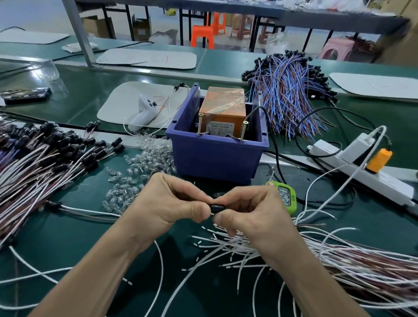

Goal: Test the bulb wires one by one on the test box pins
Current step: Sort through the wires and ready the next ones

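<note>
Green matting under us, we pinch a black bulb socket (217, 208) between left hand (174, 200) and right hand (251, 209) — its long axis lies sideways, the test box (216, 156) pins (243, 131) straight ahead — both hands about equally near.

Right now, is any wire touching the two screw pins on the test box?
No. Both hands hold a black socket low over the mat, short of the screw pins.

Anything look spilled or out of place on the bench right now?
Yes: small clear glass bulbs lie scattered loose on the green mat, left of the blue plastic bin, in no container. A white handheld controller also lies behind them, unrelated to the wiring.
</note>
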Motion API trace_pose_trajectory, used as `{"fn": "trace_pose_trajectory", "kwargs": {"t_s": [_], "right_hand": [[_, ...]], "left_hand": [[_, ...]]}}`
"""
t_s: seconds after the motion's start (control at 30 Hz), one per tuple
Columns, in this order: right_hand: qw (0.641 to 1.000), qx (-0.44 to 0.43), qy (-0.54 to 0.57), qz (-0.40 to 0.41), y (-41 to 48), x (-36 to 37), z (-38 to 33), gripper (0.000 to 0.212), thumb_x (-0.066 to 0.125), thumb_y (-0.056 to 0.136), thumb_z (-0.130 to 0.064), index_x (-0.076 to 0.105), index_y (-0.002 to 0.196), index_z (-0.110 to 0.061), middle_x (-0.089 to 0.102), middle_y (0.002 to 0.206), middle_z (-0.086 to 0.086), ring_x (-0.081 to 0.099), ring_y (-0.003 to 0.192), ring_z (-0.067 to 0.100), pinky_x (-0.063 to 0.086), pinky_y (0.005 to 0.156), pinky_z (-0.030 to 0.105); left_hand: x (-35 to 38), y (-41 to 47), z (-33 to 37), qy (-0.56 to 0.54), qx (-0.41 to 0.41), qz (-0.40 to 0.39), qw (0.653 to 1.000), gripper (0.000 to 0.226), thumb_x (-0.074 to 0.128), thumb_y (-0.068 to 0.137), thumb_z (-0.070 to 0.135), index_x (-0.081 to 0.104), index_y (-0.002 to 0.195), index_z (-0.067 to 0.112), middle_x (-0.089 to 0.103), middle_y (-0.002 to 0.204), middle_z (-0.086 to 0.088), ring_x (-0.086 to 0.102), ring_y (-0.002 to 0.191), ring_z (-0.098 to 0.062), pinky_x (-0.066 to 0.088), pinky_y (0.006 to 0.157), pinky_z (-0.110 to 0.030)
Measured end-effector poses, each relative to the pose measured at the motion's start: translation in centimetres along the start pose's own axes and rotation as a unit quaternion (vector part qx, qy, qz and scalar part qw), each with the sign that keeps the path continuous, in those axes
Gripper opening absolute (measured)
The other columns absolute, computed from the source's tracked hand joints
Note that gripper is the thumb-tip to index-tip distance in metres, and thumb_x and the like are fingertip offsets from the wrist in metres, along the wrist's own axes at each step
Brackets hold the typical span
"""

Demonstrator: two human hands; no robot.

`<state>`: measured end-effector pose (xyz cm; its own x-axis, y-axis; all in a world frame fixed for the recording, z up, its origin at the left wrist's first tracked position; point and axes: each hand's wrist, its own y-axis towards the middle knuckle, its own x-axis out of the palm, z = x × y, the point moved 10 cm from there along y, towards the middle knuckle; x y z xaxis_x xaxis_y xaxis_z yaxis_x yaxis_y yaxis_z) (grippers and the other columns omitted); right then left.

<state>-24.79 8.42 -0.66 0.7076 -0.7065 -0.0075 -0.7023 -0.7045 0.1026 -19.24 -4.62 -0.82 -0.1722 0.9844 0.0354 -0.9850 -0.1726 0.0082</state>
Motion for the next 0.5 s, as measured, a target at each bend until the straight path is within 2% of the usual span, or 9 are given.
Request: {"fn": "trace_pose_trajectory", "kwargs": {"t_s": [0.13, 0.2, 0.27, 0.33, 0.4, 0.5], "right_hand": [[1.000, -0.013, -0.011, 0.023, 0.2, -0.4, -0.9, 0.019, 0.081, 0.079, -0.002, 0.080, 0.085, -0.021, 0.071, 0.064, 0.006, 0.058, 0.050, 0.015, 0.049, 0.051, 0.026], [0.998, -0.032, -0.038, 0.030, 0.1, -0.4, -2.0, 0.021, 0.079, 0.083, -0.002, 0.079, 0.088, -0.023, 0.072, 0.067, 0.006, 0.058, 0.052, 0.014, 0.050, 0.053, 0.026], [0.997, -0.057, -0.025, 0.053, 0.1, -0.7, -3.4, 0.019, 0.076, 0.080, -0.005, 0.079, 0.088, -0.022, 0.072, 0.070, 0.010, 0.056, 0.055, 0.013, 0.047, 0.052, 0.026], [0.992, -0.070, 0.079, 0.064, 0.3, -0.9, -4.9, 0.016, 0.071, 0.079, -0.004, 0.079, 0.087, -0.017, 0.069, 0.070, 0.014, 0.054, 0.057, 0.013, 0.044, 0.053, 0.022], [0.975, -0.066, 0.207, 0.054, 0.7, -0.7, -6.3, 0.015, 0.067, 0.082, -0.002, 0.078, 0.085, -0.012, 0.064, 0.071, 0.011, 0.048, 0.057, 0.013, 0.040, 0.055, 0.020], [0.935, -0.051, 0.347, 0.055, 1.8, -0.2, -8.3, 0.009, 0.066, 0.082, -0.007, 0.072, 0.088, -0.006, 0.060, 0.072, 0.007, 0.048, 0.053, 0.011, 0.034, 0.058, 0.024]], "left_hand": [[-0.4, 0.1, 1.6, 0.002, 0.063, 0.065, 0.996, 0.010, 0.084, 0.070, 0.010, 0.084, 0.079, 0.015, 0.071, 0.061, -0.010, 0.062, 0.054, -0.012, 0.051, 0.057, -0.019], [-0.6, -0.2, 2.2, -0.011, 0.086, 0.107, 0.991, 0.014, 0.086, 0.070, 0.014, 0.085, 0.082, 0.020, 0.075, 0.066, -0.007, 0.065, 0.057, -0.010, 0.052, 0.058, -0.018], [-0.1, -0.7, 2.5, -0.048, 0.096, 0.100, 0.989, 0.033, 0.094, 0.064, 0.028, 0.084, 0.095, 0.021, 0.079, 0.083, -0.008, 0.073, 0.072, -0.013, 0.055, 0.067, -0.019], [1.9, -1.1, 3.2, -0.043, 0.118, 0.035, 0.991, 0.052, 0.092, 0.066, 0.036, 0.079, 0.114, 0.020, 0.079, 0.103, -0.009, 0.075, 0.095, -0.019, 0.056, 0.081, -0.022], [4.4, -1.5, 3.9, 0.000, 0.143, -0.024, 0.989, 0.054, 0.080, 0.077, 0.029, 0.069, 0.130, 0.027, 0.075, 0.120, -0.003, 0.070, 0.115, -0.018, 0.054, 0.091, -0.022], [5.9, -1.8, 3.9, 0.015, 0.137, -0.041, 0.990, 0.068, 0.068, 0.085, 0.033, 0.046, 0.149, 0.041, 0.066, 0.137, 0.009, 0.057, 0.132, -0.011, 0.048, 0.103, -0.025]]}}
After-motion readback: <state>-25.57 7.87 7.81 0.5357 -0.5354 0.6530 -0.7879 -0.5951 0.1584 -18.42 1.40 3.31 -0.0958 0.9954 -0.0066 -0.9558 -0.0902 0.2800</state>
